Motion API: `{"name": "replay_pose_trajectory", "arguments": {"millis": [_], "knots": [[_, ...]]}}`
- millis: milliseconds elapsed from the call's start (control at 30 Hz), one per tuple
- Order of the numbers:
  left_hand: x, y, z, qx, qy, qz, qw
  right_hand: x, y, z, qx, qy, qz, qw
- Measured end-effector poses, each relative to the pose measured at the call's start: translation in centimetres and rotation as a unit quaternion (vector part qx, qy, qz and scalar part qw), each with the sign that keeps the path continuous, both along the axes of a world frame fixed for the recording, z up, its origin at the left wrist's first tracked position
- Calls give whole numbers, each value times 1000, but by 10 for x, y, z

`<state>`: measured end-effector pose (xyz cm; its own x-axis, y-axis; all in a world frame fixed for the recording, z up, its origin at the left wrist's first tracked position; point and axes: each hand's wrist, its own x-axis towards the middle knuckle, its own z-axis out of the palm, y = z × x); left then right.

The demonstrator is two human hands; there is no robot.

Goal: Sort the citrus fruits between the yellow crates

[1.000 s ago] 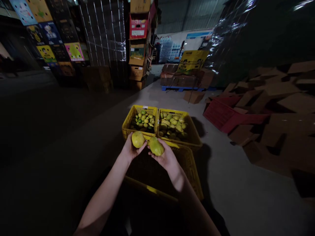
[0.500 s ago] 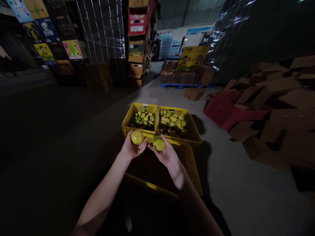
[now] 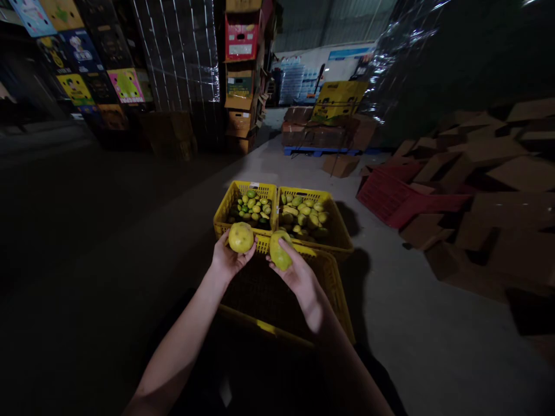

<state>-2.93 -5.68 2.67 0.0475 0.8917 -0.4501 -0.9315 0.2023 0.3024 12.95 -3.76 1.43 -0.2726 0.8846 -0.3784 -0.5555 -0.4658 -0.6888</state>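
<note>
My left hand [image 3: 228, 259] is closed around a rounded, spotted yellow lemon [image 3: 241, 237]. Beside it, my right hand [image 3: 297, 270] grips a longer yellow-green lemon [image 3: 280, 250], its thumb lying over the fruit. Both hands are above the near yellow crate [image 3: 338, 289], whose inside is dark. Just beyond them, the far left yellow crate [image 3: 221, 209] holds several small yellow and green fruits [image 3: 252, 204]. In the far right yellow crate [image 3: 344, 232] lie several larger, paler yellow-green fruits [image 3: 306, 212].
A red crate [image 3: 390, 196] lies tilted among a heap of brown cardboard boxes [image 3: 472, 231] on the right. Behind the crates stand a blue pallet [image 3: 318, 151] with loaded boxes and a tall column of cartons [image 3: 240, 86]. Printed cartons [image 3: 87, 58] are stacked at the far left.
The right hand's lemon has turned from lying sideways to more upright, with the thumb now across it. The left hand's lemon has rotated and sits slightly higher.
</note>
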Motion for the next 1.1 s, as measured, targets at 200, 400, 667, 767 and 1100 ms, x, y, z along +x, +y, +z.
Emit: {"name": "replay_pose_trajectory", "arguments": {"millis": [200, 400, 667, 767, 1100], "knots": [[2, -5, 10, 0, 39, 30, 999, 1, 0, 7, -10, 13, 17, 1000], [-1, -7, 11, 29, 20, -78, 996, -2, 4, -3, 1, -11, 10, 1000], [4, -3, 7, 56, 75, -72, 993, 2, 1, 2, -43, 15, 22, 999], [6, -3, 8, 39, 92, -80, 992, 2, 2, 2, -42, 20, 2, 999], [1, -2, 6, 15, 33, -90, 995, 4, 5, 0, -59, 42, -5, 997]]}}
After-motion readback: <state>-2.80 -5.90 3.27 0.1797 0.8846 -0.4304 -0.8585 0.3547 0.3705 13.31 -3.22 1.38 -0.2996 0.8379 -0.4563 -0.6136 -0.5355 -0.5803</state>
